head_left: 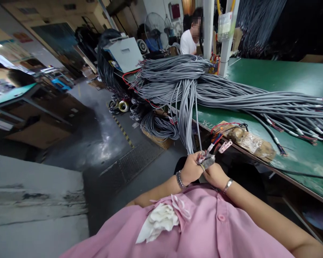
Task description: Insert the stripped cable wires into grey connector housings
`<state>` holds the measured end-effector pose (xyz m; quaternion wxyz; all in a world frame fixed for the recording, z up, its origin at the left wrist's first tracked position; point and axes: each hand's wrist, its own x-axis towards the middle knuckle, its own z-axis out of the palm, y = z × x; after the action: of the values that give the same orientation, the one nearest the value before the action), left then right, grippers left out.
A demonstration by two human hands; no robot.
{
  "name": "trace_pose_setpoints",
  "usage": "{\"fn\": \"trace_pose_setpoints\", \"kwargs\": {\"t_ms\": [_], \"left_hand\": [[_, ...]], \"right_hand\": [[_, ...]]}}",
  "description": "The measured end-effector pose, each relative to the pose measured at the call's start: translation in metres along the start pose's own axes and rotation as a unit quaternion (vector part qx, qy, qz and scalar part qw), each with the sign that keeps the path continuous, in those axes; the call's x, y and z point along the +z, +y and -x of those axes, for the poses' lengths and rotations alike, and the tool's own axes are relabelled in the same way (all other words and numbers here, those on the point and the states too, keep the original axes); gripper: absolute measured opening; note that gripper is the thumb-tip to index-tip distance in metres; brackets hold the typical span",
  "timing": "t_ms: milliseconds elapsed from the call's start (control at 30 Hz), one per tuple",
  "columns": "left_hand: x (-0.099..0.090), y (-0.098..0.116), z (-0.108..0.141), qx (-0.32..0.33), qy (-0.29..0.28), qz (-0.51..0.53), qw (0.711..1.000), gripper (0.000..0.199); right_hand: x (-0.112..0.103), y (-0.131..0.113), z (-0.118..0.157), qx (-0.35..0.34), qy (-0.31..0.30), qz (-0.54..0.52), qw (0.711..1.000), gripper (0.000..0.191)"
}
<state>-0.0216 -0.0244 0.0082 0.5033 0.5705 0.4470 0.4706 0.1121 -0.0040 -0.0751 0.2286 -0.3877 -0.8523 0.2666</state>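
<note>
A thick bundle of grey cables (187, 118) hangs over the edge of the green table (269, 75) down to my hands. My left hand (191, 169) is closed round the lower ends of this bundle, where thin coloured wires stick out. Close beside it, my right hand (215, 175) is closed at a small greyish piece (207, 162) by the wire ends; what its fingers hold is partly hidden. Just above, orange and blue wires (217, 138) with a white sleeve reach down from a tape-wrapped block (250, 143) on the table edge. A pink clip-like part (225, 146) lies beside them.
More grey cables (258, 100) lie across the table to the right. Coiled cables (160, 126) sit in a box below left. A light-coloured machine (126, 53) and a fan (156, 30) stand behind. A person in a white shirt (188, 42) is beyond the white posts.
</note>
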Motion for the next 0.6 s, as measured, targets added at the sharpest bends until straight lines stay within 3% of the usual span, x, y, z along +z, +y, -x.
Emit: {"fn": "trace_pose_setpoints", "kwargs": {"t_ms": [67, 167, 233, 333, 400, 467, 600], "left_hand": [[-0.002, -0.005, 0.002, -0.006, -0.003, -0.009, 1.0, 0.029], [-0.007, -0.011, 0.01, -0.036, -0.024, -0.01, 0.999, 0.036], [-0.01, -0.015, 0.015, -0.057, -0.035, -0.013, 0.998, 0.036], [-0.011, -0.019, 0.019, -0.076, -0.064, -0.017, 0.995, 0.033], [-0.008, -0.021, 0.018, -0.081, -0.092, -0.009, 0.992, 0.03], [-0.005, -0.022, 0.016, -0.085, -0.12, 0.002, 0.989, 0.027], [-0.003, -0.021, 0.01, -0.092, -0.146, -0.007, 0.985, 0.024]], "right_hand": [[-0.003, -0.003, 0.004, -0.017, -0.02, -0.034, 0.999, 0.012], [-0.016, -0.008, 0.015, -0.041, -0.02, -0.183, 0.982, 0.01], [-0.027, -0.011, 0.025, 0.011, 0.009, -0.295, 0.955, 0.016], [-0.042, -0.019, 0.037, 0.136, 0.048, -0.446, 0.884, 0.027], [-0.049, -0.024, 0.039, 0.189, 0.084, -0.484, 0.85, 0.029], [-0.054, -0.03, 0.036, 0.221, 0.111, -0.492, 0.835, 0.031], [-0.062, -0.036, 0.024, 0.224, 0.081, -0.516, 0.823, 0.031]]}}
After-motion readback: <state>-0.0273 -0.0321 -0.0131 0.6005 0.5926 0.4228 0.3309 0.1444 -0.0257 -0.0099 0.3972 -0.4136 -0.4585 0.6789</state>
